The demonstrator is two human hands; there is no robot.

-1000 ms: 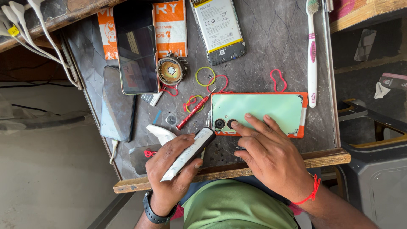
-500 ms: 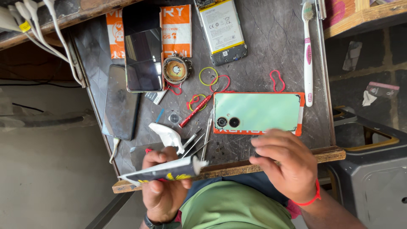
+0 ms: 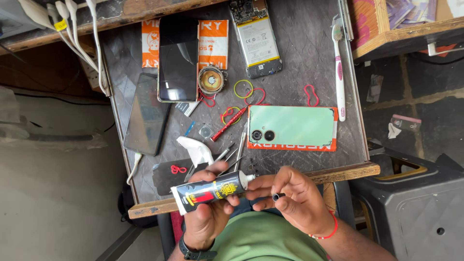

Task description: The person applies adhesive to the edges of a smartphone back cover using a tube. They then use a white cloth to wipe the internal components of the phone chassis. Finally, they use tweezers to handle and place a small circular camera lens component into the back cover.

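Cluttered grey tabletop (image 3: 309,53), green phone (image 3: 295,126) lying back-up near front edge. Left hand (image 3: 208,212) clenched round black glue tube (image 3: 210,191), just below phone, off tabletop edge. Right hand (image 3: 295,198) pinching small black cap (image 3: 277,196) beside tube nozzle.

The left hand (image 3: 205,220) covers the underside of the black tube (image 3: 208,192). The opened phone (image 3: 253,36) is cut off by the top edge. Small screws beside the tweezers (image 3: 227,159) are too tiny to tell apart.

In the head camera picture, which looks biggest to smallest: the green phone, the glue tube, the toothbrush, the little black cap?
1. Green phone
2. Toothbrush, longer but far thinner, so unsure against the tube
3. Black glue tube, held by the left hand, nearer the camera
4. Black cap, in the right hand
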